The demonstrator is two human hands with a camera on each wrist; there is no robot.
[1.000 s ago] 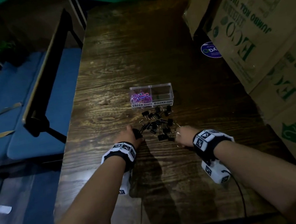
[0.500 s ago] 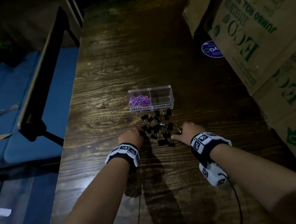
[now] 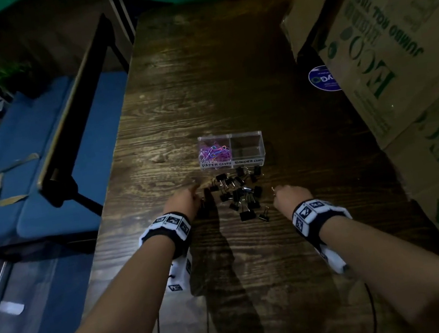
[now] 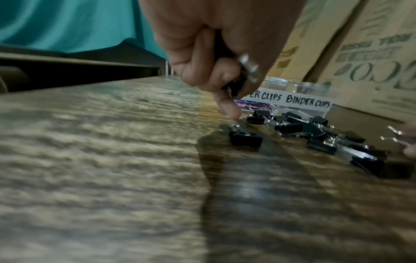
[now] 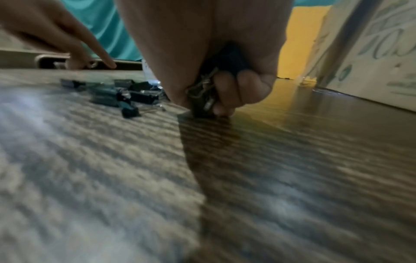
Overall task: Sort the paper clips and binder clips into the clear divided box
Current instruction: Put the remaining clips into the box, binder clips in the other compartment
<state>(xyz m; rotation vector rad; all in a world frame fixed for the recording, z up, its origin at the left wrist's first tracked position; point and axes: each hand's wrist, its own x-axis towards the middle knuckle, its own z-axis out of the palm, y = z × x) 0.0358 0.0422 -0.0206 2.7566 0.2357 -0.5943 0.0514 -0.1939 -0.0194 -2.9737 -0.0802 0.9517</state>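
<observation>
One clear divided box point(image 3: 231, 151), two compartments. Paper clips point(image 3: 214, 152): a tangled heap in the left compartment, too many to count. Binder clips point(image 3: 241, 196): roughly twenty loose on the surface point(image 3: 200, 83). Two hands. Two cardboard boxes point(image 3: 393, 40).

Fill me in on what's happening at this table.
A person is sorting clips into a clear divided box. Its left compartment holds coloured paper clips; the one labelled for binder clips looks empty. The left hand and right hand each grip black binder clips gathered from the pile on the wooden table.
</observation>
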